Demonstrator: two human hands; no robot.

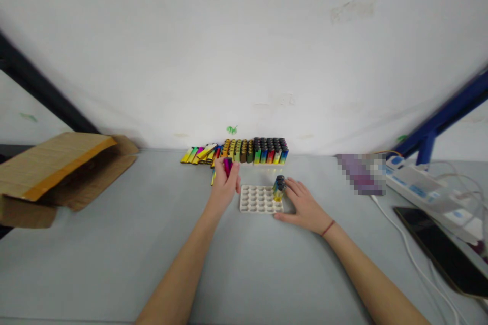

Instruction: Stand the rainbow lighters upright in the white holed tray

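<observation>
My left hand (224, 184) is closed around a magenta lighter (227, 165), just off the left back corner of a white tray (241, 210) with rows of small hollows. A few dark-topped lighters (278, 193) stand upright in the tray's right end, yellow and blue on their sides. Beside that end rests my right hand (303, 205), fingers apart, its thumb by the front right corner. The fingertips are close to the standing lighters; whether they touch is hard to see. My left fingers partly cover the magenta lighter.
Behind the tray, loose colourful lighters (198, 155) lie in a pile, next to upright rows with gold tops (238, 150) and black tops (270, 150). An open cardboard box (64, 162) sits at left. At right are a power strip (430, 195), cables and a phone (438, 244).
</observation>
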